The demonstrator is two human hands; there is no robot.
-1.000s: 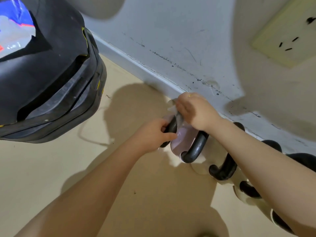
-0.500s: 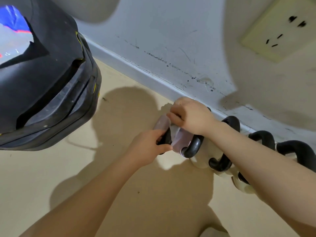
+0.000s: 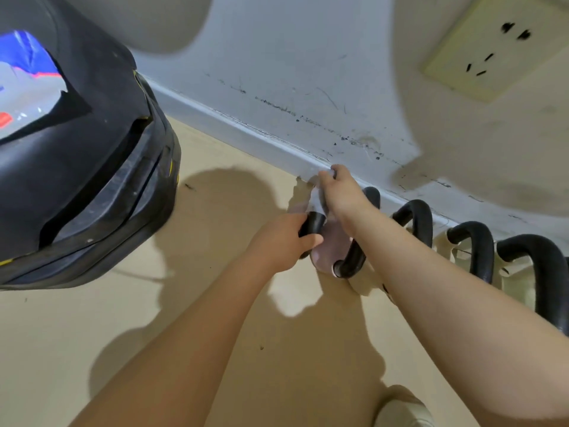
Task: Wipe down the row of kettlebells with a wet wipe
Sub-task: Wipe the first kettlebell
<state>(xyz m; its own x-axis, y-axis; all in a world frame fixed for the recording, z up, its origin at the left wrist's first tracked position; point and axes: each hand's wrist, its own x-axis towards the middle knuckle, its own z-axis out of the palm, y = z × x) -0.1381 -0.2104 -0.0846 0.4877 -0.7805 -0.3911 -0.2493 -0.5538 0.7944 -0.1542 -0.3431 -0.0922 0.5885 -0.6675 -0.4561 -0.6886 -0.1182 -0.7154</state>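
A row of kettlebells with black handles stands along the baseboard, running off to the right. The leftmost kettlebell (image 3: 331,241) has a pale pink body. My left hand (image 3: 281,241) grips the near left end of its black handle (image 3: 351,260). My right hand (image 3: 341,192) is over its far side, fingers closed on a white wet wipe (image 3: 311,183) pressed against the kettlebell near the wall. The neighbouring kettlebell handles (image 3: 414,217) (image 3: 475,241) (image 3: 542,272) rise behind my right forearm, above cream bodies.
A large black padded object (image 3: 92,180) with a coloured label lies on the floor to the left. The scuffed grey wall (image 3: 308,72) and baseboard (image 3: 234,124) run diagonally behind the row. A wall socket (image 3: 489,47) sits at the upper right. Tan floor (image 3: 215,303) spreads below.
My right hand has moved with the wipe toward the wall, over the far side of the pink kettlebell. My left hand keeps its hold on the handle. The camera has shifted slightly.
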